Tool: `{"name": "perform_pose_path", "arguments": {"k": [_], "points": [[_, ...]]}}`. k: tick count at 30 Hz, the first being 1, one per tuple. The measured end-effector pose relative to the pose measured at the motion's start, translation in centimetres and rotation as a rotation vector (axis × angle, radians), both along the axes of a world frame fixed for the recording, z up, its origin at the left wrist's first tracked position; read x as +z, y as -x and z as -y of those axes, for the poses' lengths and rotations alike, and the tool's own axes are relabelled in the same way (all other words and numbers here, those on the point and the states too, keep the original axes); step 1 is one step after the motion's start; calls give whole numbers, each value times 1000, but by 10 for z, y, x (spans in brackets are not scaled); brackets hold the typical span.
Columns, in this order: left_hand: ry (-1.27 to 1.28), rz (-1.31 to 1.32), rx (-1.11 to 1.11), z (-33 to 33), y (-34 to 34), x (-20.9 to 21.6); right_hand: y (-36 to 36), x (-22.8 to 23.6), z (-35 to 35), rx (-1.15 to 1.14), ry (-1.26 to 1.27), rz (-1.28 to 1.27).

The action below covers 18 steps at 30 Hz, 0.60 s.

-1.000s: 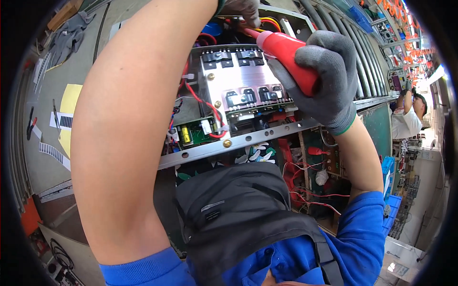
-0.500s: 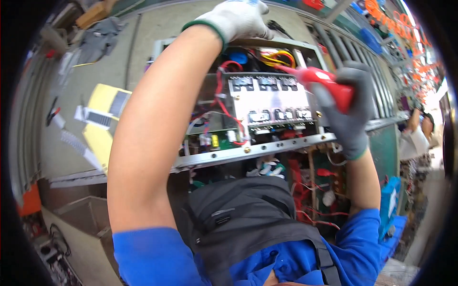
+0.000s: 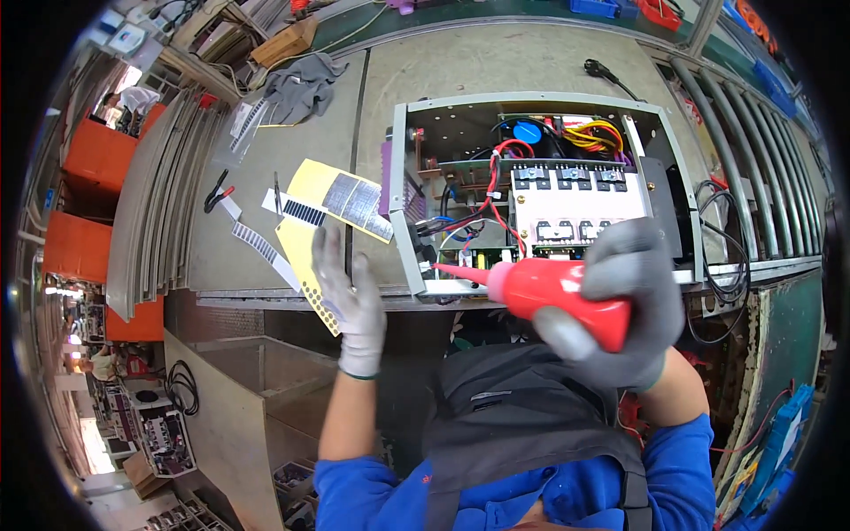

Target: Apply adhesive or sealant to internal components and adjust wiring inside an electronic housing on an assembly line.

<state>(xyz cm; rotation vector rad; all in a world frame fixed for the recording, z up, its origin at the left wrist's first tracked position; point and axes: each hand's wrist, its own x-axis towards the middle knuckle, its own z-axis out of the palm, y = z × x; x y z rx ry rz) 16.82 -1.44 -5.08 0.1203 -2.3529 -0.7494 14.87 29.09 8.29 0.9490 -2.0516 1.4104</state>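
Red squeeze bottle (image 3: 560,290) in closed grip of right hand (image 3: 636,305), with tapered nozzle (image 3: 462,273) toward near left corner of open electronics chassis (image 3: 408,248), contact unclear. Beside yellow label sheet (image 3: 296,246), empty left hand (image 3: 356,305) with fingers spread. Looks like nozzle-aiming; probably calls for a steady wrist.

Bright light, blurred hands (image 3: 356,305) (image 3: 639,305), fisheye-bent edges

Chassis (image 3: 549,97) between label sheets (image 3: 354,202) and rollers (image 3: 737,165)
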Motion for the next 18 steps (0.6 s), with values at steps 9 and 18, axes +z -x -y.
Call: {"name": "perform_pose_path", "arguments": {"k": [9,18], "points": [[-46,-112,4,-9,-23,-59,3,-6,36,-10,-116,-38],[-59,-94,2,-6,-29,-51,-1,0,26,-46,-149,-43]]}}
